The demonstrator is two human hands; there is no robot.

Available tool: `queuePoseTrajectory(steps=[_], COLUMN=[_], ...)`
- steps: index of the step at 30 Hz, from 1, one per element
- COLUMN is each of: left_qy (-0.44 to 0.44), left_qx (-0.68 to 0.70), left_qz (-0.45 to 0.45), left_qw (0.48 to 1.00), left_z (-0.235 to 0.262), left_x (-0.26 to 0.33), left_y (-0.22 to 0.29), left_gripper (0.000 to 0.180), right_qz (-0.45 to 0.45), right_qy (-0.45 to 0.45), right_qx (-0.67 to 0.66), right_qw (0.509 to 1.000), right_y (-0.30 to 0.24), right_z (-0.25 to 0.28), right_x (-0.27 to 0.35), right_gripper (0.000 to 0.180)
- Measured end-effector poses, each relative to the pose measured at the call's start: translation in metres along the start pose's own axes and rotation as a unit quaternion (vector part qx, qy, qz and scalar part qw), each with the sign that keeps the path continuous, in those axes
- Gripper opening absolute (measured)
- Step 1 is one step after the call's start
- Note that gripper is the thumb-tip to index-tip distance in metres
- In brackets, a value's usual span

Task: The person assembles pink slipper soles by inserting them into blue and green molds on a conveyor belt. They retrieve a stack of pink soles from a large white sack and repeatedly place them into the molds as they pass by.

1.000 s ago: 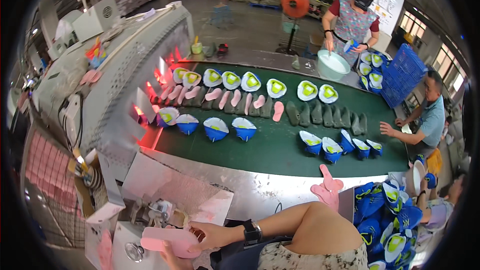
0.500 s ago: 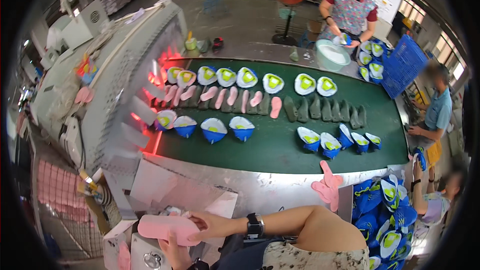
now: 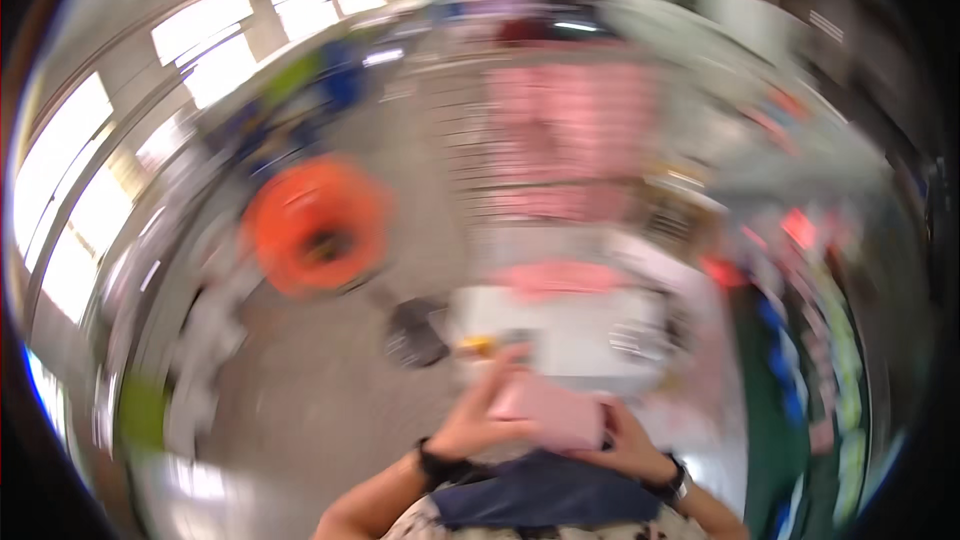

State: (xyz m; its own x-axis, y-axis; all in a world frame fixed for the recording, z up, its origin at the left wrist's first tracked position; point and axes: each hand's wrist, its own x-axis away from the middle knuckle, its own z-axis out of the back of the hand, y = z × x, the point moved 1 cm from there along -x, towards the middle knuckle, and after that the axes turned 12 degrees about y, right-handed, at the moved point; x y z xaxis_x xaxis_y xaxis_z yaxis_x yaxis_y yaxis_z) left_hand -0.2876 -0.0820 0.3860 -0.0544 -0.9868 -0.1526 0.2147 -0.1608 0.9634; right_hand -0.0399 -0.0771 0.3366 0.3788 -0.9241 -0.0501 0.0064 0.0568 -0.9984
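Note:
The view is badly blurred by motion. A flat pink piece (image 3: pixel 557 412) sits between both my hands close to my body. My left hand (image 3: pixel 482 418) grips its left end, fingers curled over the top edge. My right hand (image 3: pixel 628 442) holds its right end from below. Each wrist wears a dark band. A dark blue cloth (image 3: pixel 545 495) lies across my lap just beneath the hands.
A white work surface (image 3: pixel 560 325) with another pink piece (image 3: pixel 560 278) lies ahead. An orange round fan (image 3: pixel 315 225) stands to the left on the grey floor. A green conveyor belt (image 3: pixel 780 440) with blue and yellow items runs along the right. Pink stacks (image 3: pixel 570 140) sit further back.
My head has swung sharply left, so the belt now lies at the right edge and the fan and windows fill the view. Both hands still hold the pink piece.

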Motion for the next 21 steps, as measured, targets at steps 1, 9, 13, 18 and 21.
queuePoseTrajectory(steps=[1, 9, 13, 18, 21], left_qy=[0.022, 0.361, 0.465, 0.453, 0.478], left_qx=[0.058, 0.226, 0.325, 0.315, 0.308], left_qz=[-0.011, 0.096, 0.088, 0.127, 0.108], left_qw=[0.998, 0.9, 0.819, 0.824, 0.815], left_z=[0.028, 0.27, 0.358, 0.521, 0.647], left_x=[0.018, 0.212, 0.267, 0.287, 0.302], left_y=[-0.007, -0.073, -0.153, -0.21, -0.258], left_gripper=[0.101, 0.105, 0.102, 0.068, 0.067], right_qz=[-0.003, -0.084, -0.129, -0.127, -0.185], right_qy=[-0.008, -0.269, -0.365, -0.411, -0.429], right_qx=[-0.021, -0.066, -0.101, -0.144, -0.14], right_qw=[1.0, 0.957, 0.917, 0.891, 0.873], right_y=[0.001, 0.048, 0.039, 0.079, 0.097], right_z=[-0.039, -0.369, -0.511, -0.696, -0.825], right_x=[-0.007, -0.063, -0.098, -0.168, -0.219], right_gripper=[0.072, 0.069, 0.075, 0.067, 0.067])
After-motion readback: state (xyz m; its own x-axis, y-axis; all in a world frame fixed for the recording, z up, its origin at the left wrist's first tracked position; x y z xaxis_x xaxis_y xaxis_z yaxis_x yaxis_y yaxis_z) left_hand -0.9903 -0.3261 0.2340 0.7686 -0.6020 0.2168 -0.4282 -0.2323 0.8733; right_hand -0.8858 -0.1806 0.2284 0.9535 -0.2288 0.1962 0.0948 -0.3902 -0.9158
